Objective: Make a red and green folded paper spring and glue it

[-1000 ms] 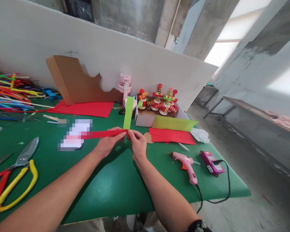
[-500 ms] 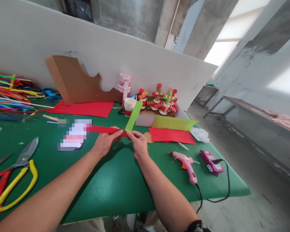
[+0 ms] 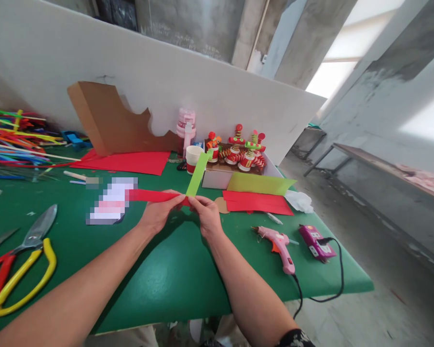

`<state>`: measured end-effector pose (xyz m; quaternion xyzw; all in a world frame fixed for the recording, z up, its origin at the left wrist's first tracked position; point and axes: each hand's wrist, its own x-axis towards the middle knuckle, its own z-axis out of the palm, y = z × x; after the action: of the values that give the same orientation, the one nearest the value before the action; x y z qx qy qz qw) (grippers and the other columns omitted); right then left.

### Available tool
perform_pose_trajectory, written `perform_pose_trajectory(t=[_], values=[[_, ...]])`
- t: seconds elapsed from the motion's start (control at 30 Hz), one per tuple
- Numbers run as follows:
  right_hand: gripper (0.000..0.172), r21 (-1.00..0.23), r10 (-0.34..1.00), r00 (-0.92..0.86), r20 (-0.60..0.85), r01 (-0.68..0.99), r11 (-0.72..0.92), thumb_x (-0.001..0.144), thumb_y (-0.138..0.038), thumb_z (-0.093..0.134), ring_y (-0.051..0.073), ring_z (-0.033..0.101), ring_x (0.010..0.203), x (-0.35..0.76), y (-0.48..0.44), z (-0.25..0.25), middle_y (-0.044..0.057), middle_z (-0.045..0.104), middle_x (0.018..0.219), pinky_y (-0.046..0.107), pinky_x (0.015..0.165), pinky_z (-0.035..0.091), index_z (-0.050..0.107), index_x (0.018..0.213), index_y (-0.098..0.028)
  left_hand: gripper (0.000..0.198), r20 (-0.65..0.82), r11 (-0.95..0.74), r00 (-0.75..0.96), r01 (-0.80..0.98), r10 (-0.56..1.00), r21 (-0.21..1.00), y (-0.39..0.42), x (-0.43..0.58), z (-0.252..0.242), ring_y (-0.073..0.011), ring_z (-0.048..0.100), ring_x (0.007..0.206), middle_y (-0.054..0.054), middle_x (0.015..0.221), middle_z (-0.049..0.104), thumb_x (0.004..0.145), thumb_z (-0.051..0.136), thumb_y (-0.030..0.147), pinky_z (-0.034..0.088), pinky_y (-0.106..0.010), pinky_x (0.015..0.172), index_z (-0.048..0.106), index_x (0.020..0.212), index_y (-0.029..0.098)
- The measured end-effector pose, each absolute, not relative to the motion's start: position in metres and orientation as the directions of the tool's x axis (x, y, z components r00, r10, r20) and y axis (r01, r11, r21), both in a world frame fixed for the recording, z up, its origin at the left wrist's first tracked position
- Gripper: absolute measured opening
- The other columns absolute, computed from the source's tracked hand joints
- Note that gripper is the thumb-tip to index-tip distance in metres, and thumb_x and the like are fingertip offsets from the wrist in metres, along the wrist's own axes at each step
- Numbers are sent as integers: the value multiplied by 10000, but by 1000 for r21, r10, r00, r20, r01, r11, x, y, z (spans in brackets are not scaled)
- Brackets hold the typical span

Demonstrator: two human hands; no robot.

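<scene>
Green tabletop fills the frame; scissors lie lower left. At centre we note our left hand pinching the red strip and our right hand pinching the green strip, crossed for folding. Glue gun rests right.

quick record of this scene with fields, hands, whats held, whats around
left hand: pinches red paper strip, which runs off to the left
right hand: pinches green paper strip, which points away and up
strips: meet at the fingertips
surface: green table
right of hands: pink glue gun, corded
left edge: scissors, yellow and red handles
behind: paper cup, box of paper figures
</scene>
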<state>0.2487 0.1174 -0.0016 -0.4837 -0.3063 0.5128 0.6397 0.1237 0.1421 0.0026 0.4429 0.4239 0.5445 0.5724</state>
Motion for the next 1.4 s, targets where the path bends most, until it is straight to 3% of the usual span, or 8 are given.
perform_pose_trajectory(t=[0.2,0.47,0.6,0.87,1.07,1.4], values=[[287,-900,958,261,-122,-435,4,533,-408,860,93,502,533,252,119,-1,-41,621,582,253,582,446,697,631,-194,436,-49,102,234,-219,971,970,140,124,5,-159,578,603,-29,682,684,535,864,490,453,-287,564,707,751,146],[276,-924,975,199,-96,-383,-12,569,-392,859,89,521,546,250,115,-1,-26,645,608,240,580,450,689,622,-181,347,20,-9,217,-53,976,999,141,123,2,-156,549,564,-20,584,644,586,807,482,438,-280,553,698,646,159],[298,-891,975,204,-89,-455,14,524,-406,871,117,556,560,249,116,-1,-13,665,614,276,609,489,696,637,-193,324,39,-33,247,-28,968,999,138,125,6,-164,566,575,-28,618,679,576,808,476,450,-281,553,719,661,176],[361,-921,970,226,-91,-389,4,542,-466,865,108,560,566,250,118,-3,-17,667,658,258,593,501,695,719,-201,370,32,-14,148,-120,988,993,145,122,-2,-148,540,563,-22,609,654,571,830,491,443,-278,553,700,663,157],[312,-926,954,291,-72,-375,44,538,-410,861,109,567,586,253,119,-3,-29,654,647,278,655,521,681,673,-194,395,-40,82,218,-188,975,979,144,122,1,-144,544,599,-20,638,657,552,848,481,443,-283,588,727,720,145],[318,-947,977,213,-9,-315,60,586,-410,835,106,563,584,250,118,-6,-47,605,638,275,658,522,608,672,-205,363,-54,89,174,-195,983,977,147,121,-1,-142,531,559,-33,613,662,542,842,454,426,-292,566,728,689,142]])
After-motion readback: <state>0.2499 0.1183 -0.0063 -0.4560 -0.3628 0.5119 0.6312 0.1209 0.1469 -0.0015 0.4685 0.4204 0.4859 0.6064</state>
